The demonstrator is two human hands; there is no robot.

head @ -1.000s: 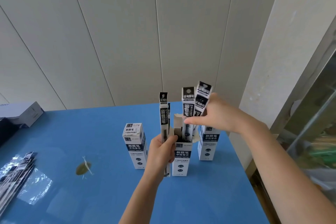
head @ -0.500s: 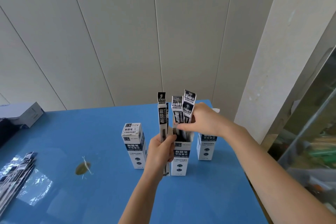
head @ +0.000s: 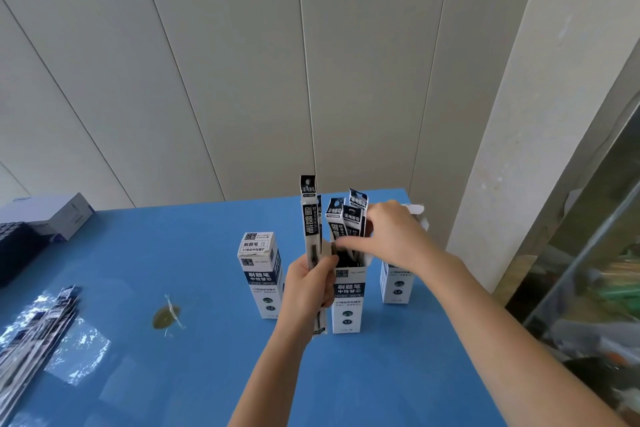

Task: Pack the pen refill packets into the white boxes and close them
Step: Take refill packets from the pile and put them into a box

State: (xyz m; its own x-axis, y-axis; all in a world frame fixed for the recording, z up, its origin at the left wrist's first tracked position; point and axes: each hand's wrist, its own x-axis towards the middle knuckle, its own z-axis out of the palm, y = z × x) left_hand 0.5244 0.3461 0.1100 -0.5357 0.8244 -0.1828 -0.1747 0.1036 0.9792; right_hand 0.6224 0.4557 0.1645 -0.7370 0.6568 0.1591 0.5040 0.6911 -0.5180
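Right hand [head: 394,239] pinches packets [head: 347,218] in box [head: 348,302]; left hand [head: 308,284] grips spare packet [head: 309,218].

white-and-navy boxes [head: 258,274], black packets [head: 309,218], blue table [head: 173,253].

- Packets [head: 346,218], in our right hand [head: 398,239]: a second ago we held them high over the open box [head: 348,302], with only their lower ends in its mouth. Now they stand much deeper in that box, and a shorter length shows above its rim.
- Right hand: it has come down with them and pinches them close above the open box.
- Right box [head: 396,288], beside the open box: our wrist now covers its upper label, and its white flap [head: 414,209] shows behind the hand.
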